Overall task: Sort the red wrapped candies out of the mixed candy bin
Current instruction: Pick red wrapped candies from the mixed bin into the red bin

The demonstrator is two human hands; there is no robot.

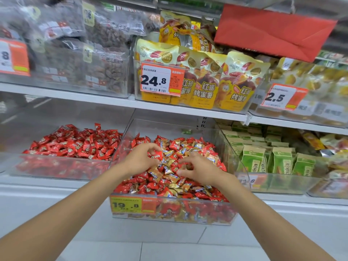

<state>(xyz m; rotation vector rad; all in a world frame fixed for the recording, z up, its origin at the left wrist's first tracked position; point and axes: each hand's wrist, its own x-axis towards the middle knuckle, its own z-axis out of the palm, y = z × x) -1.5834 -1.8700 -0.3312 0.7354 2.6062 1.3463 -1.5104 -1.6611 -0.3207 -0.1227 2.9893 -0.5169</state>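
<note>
- Shop shelving carries clear bins; the mixed candy bin (pixel 188 211) lies under both hands, its heap rising around the fingertips.
- Left hand (pixel 140 159) pinches a red candy (pixel 157 154) between thumb and forefinger. Gold candies (pixel 168 153) touch it just right of those fingertips, so one could be dragged along.
- Right hand (pixel 199 168) hovers with fingers curled over the heap. Whether they hold anything I cannot tell; a blind grab risks a gold wrapper.
- Slick wrappers may slip on the way to the red-only bin (pixel 56 166), left of the fingers.
</note>
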